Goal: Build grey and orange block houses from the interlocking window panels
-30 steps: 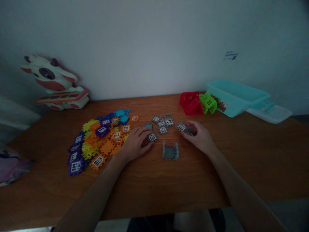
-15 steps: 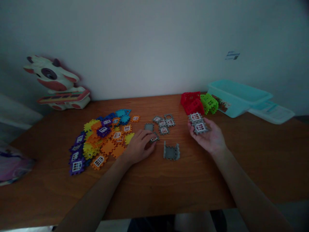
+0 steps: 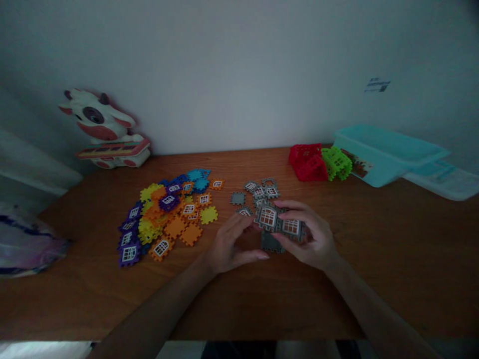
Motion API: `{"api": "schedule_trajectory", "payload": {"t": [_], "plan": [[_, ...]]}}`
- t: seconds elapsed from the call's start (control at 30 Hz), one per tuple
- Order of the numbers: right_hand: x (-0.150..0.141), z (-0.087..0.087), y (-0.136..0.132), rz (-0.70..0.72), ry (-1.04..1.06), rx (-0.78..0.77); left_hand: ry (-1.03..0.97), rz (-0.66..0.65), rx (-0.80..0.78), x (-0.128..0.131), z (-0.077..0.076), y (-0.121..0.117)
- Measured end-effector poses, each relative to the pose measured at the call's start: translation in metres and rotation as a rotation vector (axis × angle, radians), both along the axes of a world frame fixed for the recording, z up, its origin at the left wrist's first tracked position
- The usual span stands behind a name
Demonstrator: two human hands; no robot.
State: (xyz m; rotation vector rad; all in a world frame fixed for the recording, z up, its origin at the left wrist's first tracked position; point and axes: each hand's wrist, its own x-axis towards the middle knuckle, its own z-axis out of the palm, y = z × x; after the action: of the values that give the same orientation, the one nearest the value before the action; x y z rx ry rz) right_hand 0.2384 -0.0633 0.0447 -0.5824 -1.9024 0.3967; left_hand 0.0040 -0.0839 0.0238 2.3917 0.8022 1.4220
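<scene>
My right hand [image 3: 312, 239] grips a joined pair of grey window tiles [image 3: 268, 217] between thumb and fingers, above the table. Just left of the pair is my left hand [image 3: 234, 242], thumb and fingers apart; whether its fingertips touch the left tile I cannot tell. Beneath the held pair lies a small grey tile assembly [image 3: 272, 241], partly hidden. Behind my hands are several loose grey window tiles [image 3: 258, 191], a plain grey tile [image 3: 238, 198] and another grey window tile [image 3: 245, 212] close to my left fingers.
A heap of purple, yellow, orange and blue tiles [image 3: 175, 227] spreads across the left side. Red [image 3: 309, 162] and green [image 3: 338, 162] tile structures stand at the back, beside a turquoise box [image 3: 392, 154]. A cow-shaped toy keyboard [image 3: 112, 149] is back left, a plastic bag [image 3: 30, 244] far left.
My right hand has brought the joined grey tiles left and nearer, over the small assembly. My left hand has let go of a grey window tile and moved toward the pair.
</scene>
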Motion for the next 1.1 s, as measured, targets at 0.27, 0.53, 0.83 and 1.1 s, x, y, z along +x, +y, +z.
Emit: {"api": "schedule_trajectory", "payload": {"t": [0.27, 0.53, 0.83, 1.1], "plan": [[-0.005, -0.001, -0.007, 0.116, 0.015, -0.002, -0.083, 0.022, -0.07, 0.003, -0.002, -0.001], [-0.011, -0.008, -0.016, 0.235, -0.034, 0.013, -0.124, -0.111, -0.071, -0.004, 0.001, 0.001], [-0.013, -0.005, -0.014, 0.145, 0.026, 0.031, -0.19, -0.104, -0.068, 0.0, 0.005, -0.002], [0.004, 0.0, -0.002, -0.066, 0.227, -0.162, -0.611, 0.012, -0.361, 0.0, 0.007, 0.001]]}}
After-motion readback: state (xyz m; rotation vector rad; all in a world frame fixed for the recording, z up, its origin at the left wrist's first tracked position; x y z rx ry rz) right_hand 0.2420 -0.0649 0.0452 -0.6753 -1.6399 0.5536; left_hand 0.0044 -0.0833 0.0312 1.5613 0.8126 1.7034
